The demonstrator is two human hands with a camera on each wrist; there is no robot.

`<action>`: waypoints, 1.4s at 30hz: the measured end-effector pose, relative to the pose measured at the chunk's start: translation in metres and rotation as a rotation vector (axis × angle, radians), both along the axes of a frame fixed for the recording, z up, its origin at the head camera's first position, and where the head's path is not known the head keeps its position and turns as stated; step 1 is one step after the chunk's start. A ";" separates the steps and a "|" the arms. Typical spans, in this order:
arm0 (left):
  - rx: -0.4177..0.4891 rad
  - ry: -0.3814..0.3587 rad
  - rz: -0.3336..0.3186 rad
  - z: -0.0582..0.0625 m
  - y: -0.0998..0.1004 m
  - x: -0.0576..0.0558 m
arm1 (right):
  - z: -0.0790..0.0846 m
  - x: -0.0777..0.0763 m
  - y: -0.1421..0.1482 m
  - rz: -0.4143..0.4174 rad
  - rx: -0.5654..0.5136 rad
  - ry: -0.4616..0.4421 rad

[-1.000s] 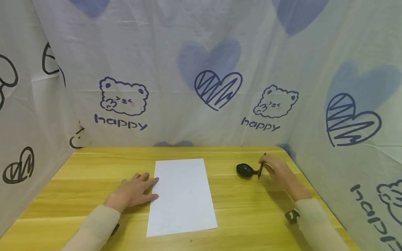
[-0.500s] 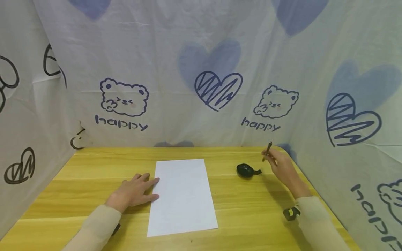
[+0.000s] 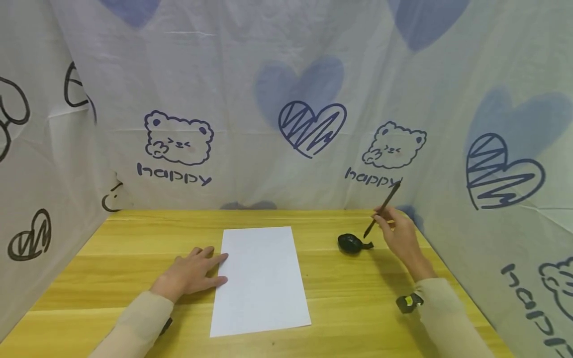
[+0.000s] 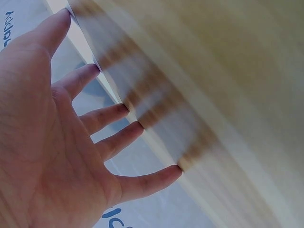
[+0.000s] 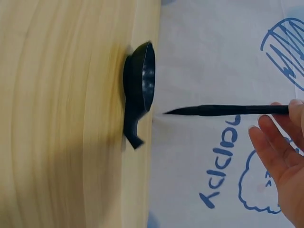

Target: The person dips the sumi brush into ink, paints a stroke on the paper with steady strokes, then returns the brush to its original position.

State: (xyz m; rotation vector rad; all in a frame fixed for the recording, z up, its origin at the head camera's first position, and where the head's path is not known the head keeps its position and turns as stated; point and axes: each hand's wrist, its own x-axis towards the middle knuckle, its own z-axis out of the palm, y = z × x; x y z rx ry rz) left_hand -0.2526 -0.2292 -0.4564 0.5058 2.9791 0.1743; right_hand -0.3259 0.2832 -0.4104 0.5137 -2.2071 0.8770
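My right hand [image 3: 401, 239] pinches a dark brush [image 3: 393, 193] between thumb and fingers. The brush slants, its pointed tip down and to the left, just above the handle of a small black dish [image 3: 350, 243]. In the right wrist view, the tip of the brush [image 5: 209, 110] is apart from the dish [image 5: 137, 85], whose short handle is bent. My left hand [image 3: 190, 273] lies spread at the left edge of a blank white sheet of paper [image 3: 261, 283]. In the left wrist view, the fingertips of the left hand [image 4: 52, 123] press down, thumb and index finger at the paper's edge.
A yellow wood-grain table [image 3: 322, 308] carries everything. White cloth [image 3: 250, 149] printed with hearts and bears hangs behind it and along both sides. Black wrist devices, such as the right one [image 3: 409, 303], sit below the sleeves.
My right hand has lifted the brush off the dish's handle, raised it, and turned it so that its tip points down-left towards the dish. The left hand, paper and dish stay put.
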 end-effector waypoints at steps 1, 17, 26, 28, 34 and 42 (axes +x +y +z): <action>0.000 0.000 -0.001 0.000 0.000 0.000 | 0.000 0.000 -0.002 0.009 -0.033 -0.019; -0.001 -0.018 -0.008 0.005 0.002 0.003 | -0.015 -0.010 -0.021 0.075 -0.293 -0.320; 0.000 -0.009 -0.006 0.002 0.000 0.001 | -0.022 -0.014 -0.020 0.042 -0.166 -0.302; 0.003 -0.009 -0.004 0.001 0.000 0.001 | -0.023 -0.014 -0.019 0.038 -0.144 -0.287; 0.002 -0.013 -0.006 0.002 -0.001 0.000 | -0.026 -0.016 -0.018 0.044 -0.135 -0.276; 0.001 -0.027 0.001 0.001 0.000 0.001 | -0.019 -0.017 -0.015 -0.007 -0.190 -0.261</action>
